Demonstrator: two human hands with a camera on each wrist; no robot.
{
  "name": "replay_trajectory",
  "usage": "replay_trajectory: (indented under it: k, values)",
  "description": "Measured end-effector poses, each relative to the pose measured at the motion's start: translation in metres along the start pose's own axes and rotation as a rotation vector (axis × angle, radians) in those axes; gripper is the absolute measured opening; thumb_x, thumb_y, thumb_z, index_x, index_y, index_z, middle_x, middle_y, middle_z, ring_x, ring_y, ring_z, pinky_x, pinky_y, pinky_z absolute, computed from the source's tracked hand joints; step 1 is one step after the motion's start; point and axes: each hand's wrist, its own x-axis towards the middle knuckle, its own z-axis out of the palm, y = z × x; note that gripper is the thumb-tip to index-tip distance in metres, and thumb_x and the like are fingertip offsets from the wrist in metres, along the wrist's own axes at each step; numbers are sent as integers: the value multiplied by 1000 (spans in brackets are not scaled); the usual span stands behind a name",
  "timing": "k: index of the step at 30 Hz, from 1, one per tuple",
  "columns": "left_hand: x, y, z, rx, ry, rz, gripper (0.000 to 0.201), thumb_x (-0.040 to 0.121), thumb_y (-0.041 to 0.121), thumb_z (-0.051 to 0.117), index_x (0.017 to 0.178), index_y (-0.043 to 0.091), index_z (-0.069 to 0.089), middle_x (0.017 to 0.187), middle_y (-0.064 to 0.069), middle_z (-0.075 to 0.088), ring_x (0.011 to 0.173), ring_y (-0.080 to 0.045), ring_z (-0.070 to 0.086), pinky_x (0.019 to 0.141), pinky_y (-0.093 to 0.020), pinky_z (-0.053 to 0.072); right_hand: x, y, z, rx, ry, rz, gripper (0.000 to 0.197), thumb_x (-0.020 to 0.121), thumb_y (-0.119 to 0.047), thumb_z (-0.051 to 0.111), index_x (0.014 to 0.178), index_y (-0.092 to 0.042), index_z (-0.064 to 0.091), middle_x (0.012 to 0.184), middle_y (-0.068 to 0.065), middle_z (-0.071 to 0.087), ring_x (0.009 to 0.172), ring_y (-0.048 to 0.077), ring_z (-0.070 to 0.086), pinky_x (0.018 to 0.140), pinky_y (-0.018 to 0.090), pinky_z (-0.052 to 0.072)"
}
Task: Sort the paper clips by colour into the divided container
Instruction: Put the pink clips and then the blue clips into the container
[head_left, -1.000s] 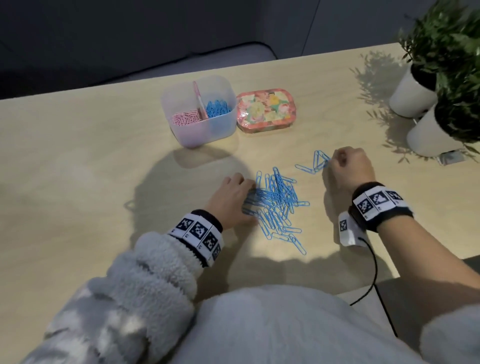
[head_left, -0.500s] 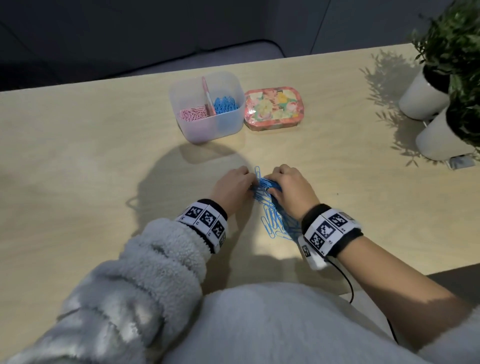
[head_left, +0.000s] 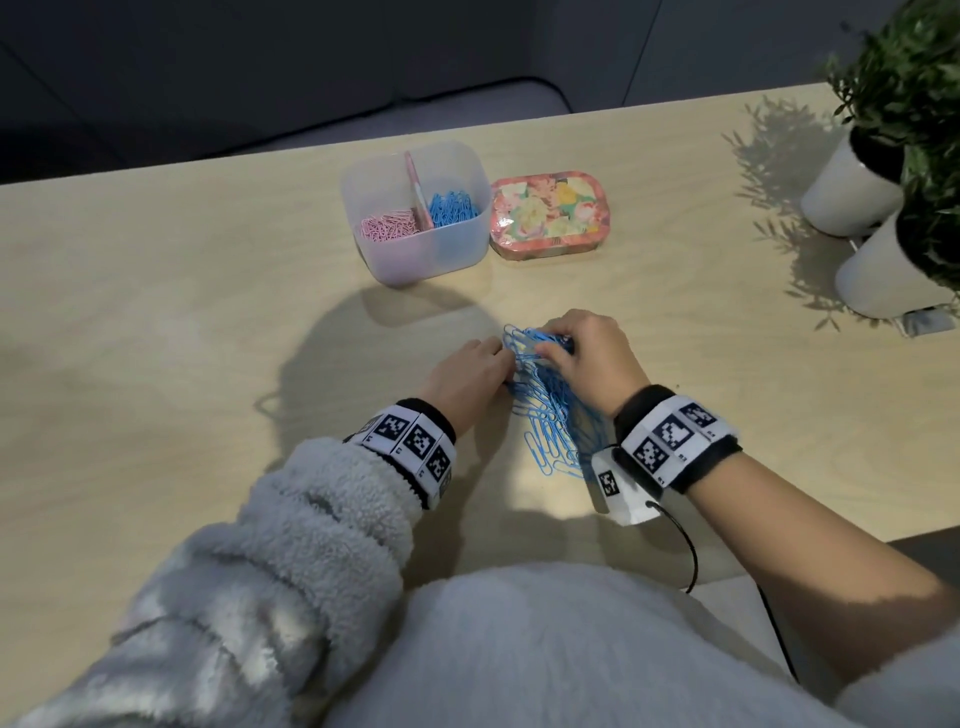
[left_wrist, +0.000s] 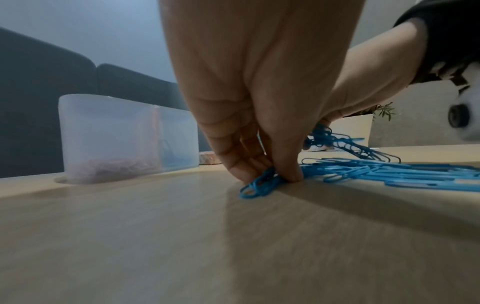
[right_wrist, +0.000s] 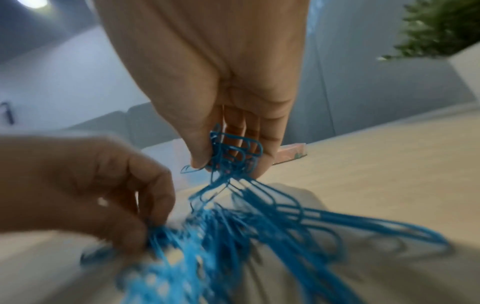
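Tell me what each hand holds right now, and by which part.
The right hand pinches a bunch of blue paper clips by their upper ends, lifting them. The left hand pinches clips at the pile's left edge against the table.

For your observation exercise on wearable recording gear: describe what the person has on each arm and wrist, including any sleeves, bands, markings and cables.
The left arm wears a fluffy grey-white fleece sleeve down to the wrist. The right forearm is bare. Each wrist carries a black band faced with white panels of square black-and-white markers: left band, right band. A small white camera unit hangs under the right band, with a thin black cable trailing from it.
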Motion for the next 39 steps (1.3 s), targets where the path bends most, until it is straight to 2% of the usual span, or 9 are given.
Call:
replay_trajectory:
  k: [4, 9, 17, 21, 25, 28, 32, 35, 39]
  values:
    - [-2, -4, -4, -69, -7, -14, 19, 90, 9, 47, 105, 6, 56, 110, -16, 58, 104, -33, 53, 82, -34, 34, 31, -4, -15, 314, 39, 128, 21, 82, -17, 68, 95, -1, 71, 79, 5, 67, 56, 1, 50, 59, 16, 41]
    - [-10, -14, -7, -157, -2, -69, 20, 89, 10, 49, 106, 6, 58, 107, -18, 59, 102, -33, 54, 83, -40, 38, 87, -32, -45, 530, -22, 167, 15, 84, -11, 65, 94, 0, 69, 63, 5, 56, 42, 6, 50, 37, 17, 45]
    - [-20, -25, -20, -281, 3, -143, 21, 84, 10, 59, 103, 4, 64, 106, -20, 61, 100, -35, 57, 83, -35, 38, 171, -83, -56, 357, -8, 145, 11, 80, -16, 70, 74, -7, 66, 70, 5, 61, 54, 13, 54, 56, 30, 53]
    - [-24, -33, -34, -342, 109, -150, 19, 85, 6, 57, 101, 0, 64, 103, -21, 63, 97, -33, 58, 77, -27, 35, 193, -99, -42, 135, -32, 129, 38, 76, -26, 74, 103, 0, 66, 96, 12, 65, 86, 23, 64, 84, 37, 56]
    - [-16, -42, -63, -456, 253, -193, 14, 86, 4, 58, 97, -1, 65, 97, -15, 67, 88, -25, 60, 67, -16, 33, 195, -111, -38, 41, -40, 121, 46, 80, -30, 71, 116, -4, 58, 118, 15, 62, 100, 31, 66, 90, 40, 54]
    - [3, -49, -91, -445, 355, -258, 14, 86, 6, 57, 96, 4, 67, 89, -1, 60, 82, -13, 53, 76, -18, 40, 186, -114, -46, 48, -34, 92, 27, 87, -12, 59, 111, 0, 61, 116, 17, 63, 96, 30, 67, 87, 39, 56]
    - [41, -57, -121, -560, 475, -404, 18, 82, 0, 49, 81, 9, 65, 89, -13, 66, 77, -21, 55, 79, -34, 52, 156, -101, -60, 416, 29, 110, 21, 86, -1, 48, 93, 11, 64, 87, 17, 64, 57, 17, 65, 68, 36, 61]
    - [69, -61, -136, -432, 477, -458, 13, 84, 7, 58, 92, 6, 68, 102, -13, 69, 93, -28, 63, 82, -32, 50, 122, -86, -64, 585, 71, 117, 24, 87, 1, 46, 70, -3, 62, 76, 16, 61, 53, 20, 60, 60, 31, 58]
    - [88, -60, -139, -216, 376, -425, 19, 87, 15, 60, 93, -1, 69, 102, -18, 69, 97, -34, 62, 78, -35, 45, 79, -55, -55, 653, 62, 142, 19, 90, 3, 45, 81, 1, 62, 74, 19, 61, 48, 17, 59, 56, 30, 57]
